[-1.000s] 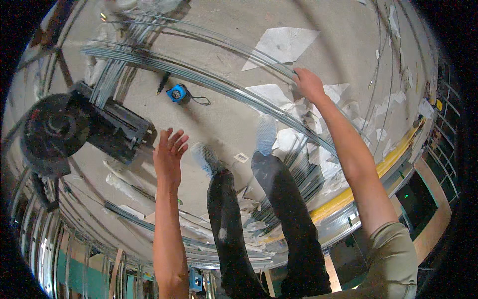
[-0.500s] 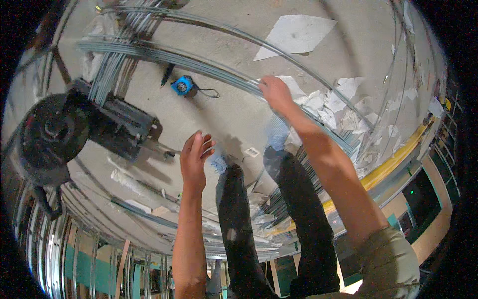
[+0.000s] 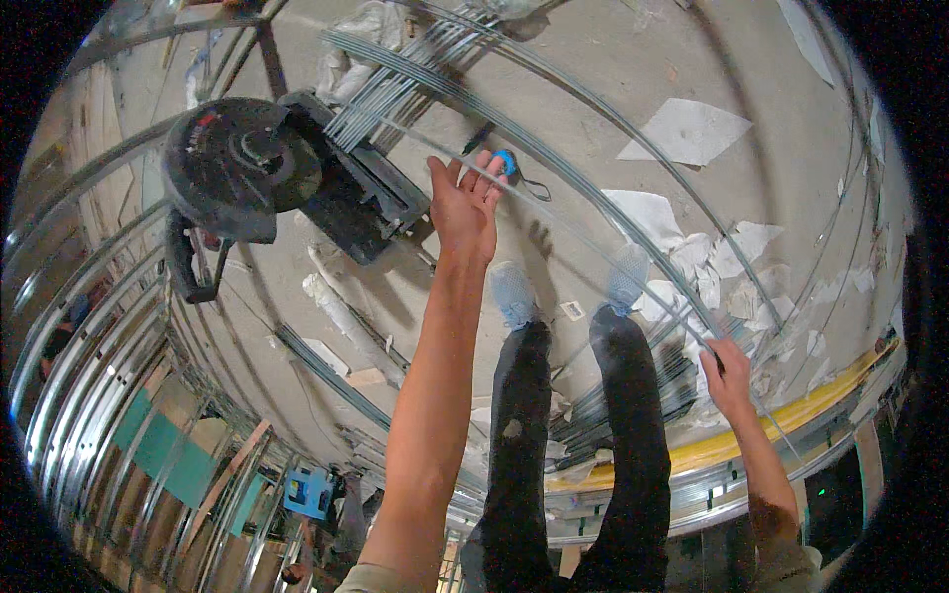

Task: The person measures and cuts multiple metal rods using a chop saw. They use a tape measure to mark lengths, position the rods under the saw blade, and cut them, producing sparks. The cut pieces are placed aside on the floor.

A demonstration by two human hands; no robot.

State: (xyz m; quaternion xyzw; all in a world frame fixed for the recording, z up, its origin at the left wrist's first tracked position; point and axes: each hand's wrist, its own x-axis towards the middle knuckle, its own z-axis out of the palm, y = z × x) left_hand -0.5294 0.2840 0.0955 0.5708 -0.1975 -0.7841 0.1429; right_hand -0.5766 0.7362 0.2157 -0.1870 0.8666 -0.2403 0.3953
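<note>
My left hand (image 3: 463, 203), fingers spread, touches the long thin metal strip (image 3: 593, 247) near the chop saw (image 3: 297, 183), my right hand (image 3: 730, 374) grips its other end, bare concrete floor (image 3: 593, 79) beyond, paper scraps (image 3: 732, 257) and stacked metal channels (image 3: 415, 64) alongside.

concrete floor (image 3: 791, 69) | on it: chop saw (image 3: 297, 183), metal studs (image 3: 554, 148), paper scraps (image 3: 687, 128), blue tape measure (image 3: 506, 163)

Metal strip (image 3: 593, 247) ends beyond frame
</note>
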